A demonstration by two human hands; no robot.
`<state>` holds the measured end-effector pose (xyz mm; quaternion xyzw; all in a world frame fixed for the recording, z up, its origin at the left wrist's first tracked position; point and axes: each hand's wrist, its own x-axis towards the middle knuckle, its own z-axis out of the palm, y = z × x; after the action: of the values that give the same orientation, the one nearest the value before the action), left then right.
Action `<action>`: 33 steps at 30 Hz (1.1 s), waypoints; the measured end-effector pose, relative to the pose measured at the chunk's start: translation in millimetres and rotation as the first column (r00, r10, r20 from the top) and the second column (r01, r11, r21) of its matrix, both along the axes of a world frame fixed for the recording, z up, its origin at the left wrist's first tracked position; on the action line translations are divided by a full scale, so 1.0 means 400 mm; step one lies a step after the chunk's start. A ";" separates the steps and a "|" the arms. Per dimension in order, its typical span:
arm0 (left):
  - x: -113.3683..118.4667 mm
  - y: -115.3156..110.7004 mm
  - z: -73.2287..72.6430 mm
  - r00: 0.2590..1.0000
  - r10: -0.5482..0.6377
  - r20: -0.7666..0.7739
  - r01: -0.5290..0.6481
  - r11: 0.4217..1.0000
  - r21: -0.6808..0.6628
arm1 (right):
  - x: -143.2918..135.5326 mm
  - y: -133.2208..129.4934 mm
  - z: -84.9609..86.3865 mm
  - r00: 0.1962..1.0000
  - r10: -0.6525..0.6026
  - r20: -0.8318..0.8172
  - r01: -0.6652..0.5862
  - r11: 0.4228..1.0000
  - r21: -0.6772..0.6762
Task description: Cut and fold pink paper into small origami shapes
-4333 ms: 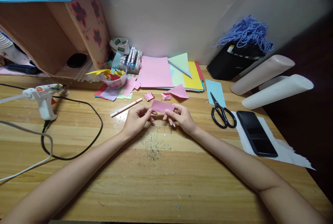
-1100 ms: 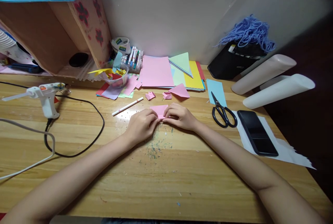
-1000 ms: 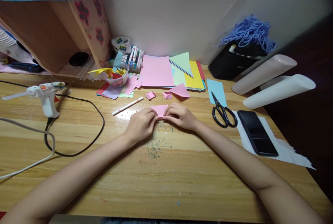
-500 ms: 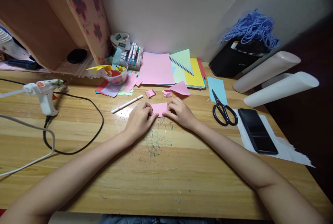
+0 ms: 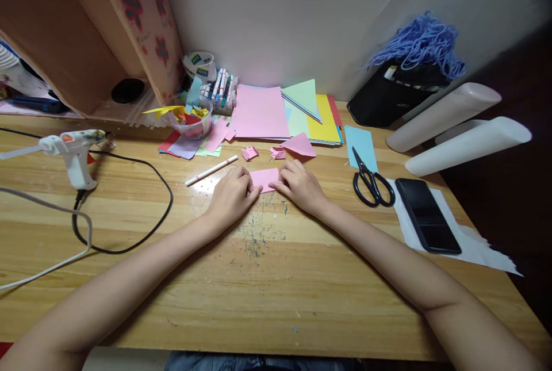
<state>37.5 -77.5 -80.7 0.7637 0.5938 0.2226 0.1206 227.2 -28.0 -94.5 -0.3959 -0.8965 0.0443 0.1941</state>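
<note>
A small piece of pink paper (image 5: 264,179) lies on the wooden table between both hands. At its left end, my left hand (image 5: 234,194) grips it with thumb and curled fingers. My right hand (image 5: 301,186) pinches the opposite end, its thumb along the near edge. Fingers hide both ends of the paper. Just beyond are two small folded pink paper pieces (image 5: 249,153) and a pink paper triangle (image 5: 299,145). A white marker (image 5: 211,171) rests close to my left hand.
A glue gun (image 5: 73,155) with looping cables occupies the left side. Black-handled scissors (image 5: 370,181) and a phone (image 5: 428,215) lie to the right. Behind are stacked coloured sheets (image 5: 263,111), a plastic bowl of paper scraps (image 5: 192,125) and a cardboard box (image 5: 142,31).
Both hands keep their hold on the pink paper with hardly any movement. The whole view has shifted very slightly.
</note>
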 end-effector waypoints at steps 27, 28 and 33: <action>-0.005 -0.001 -0.002 0.997 -0.008 -0.078 0.008 1.000 0.007 | 0.022 0.013 0.001 0.864 0.495 0.097 -0.503 0.833 0.231; -0.005 -0.001 -0.002 0.997 -0.010 -0.071 0.011 1.000 0.007 | 0.022 0.015 0.004 0.867 0.490 0.096 -0.498 0.835 0.234; -0.004 0.004 -0.003 0.995 -0.098 -0.008 0.098 0.994 0.040 | 0.031 0.027 0.023 0.858 0.502 0.109 -0.513 0.831 0.216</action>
<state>35.8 -75.9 -82.0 0.7948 0.5515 0.2262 0.1140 239.7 -17.4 -85.4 -0.1189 -0.9723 -0.0226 0.2000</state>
